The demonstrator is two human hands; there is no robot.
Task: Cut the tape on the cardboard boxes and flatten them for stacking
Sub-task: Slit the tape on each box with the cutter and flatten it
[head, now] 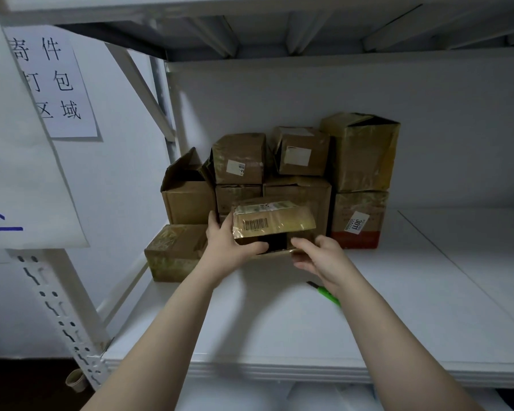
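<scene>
A small cardboard box (272,222) with a barcode label and shiny tape is held just above the white shelf (279,321), its open dark end facing me. My left hand (229,241) grips its left side, thumb curled under the front edge. My right hand (318,256) holds the lower right edge with curled fingers. A green-handled cutter (324,291) lies on the shelf beneath my right wrist, partly hidden by it. Behind stands a pile of several taped cardboard boxes (303,161).
A flat taped box (172,252) lies at the left of the pile, an open box (187,191) above it. A box with a red band (358,221) sits at the right. A white rack post (66,315) and paper signs (54,84) are left.
</scene>
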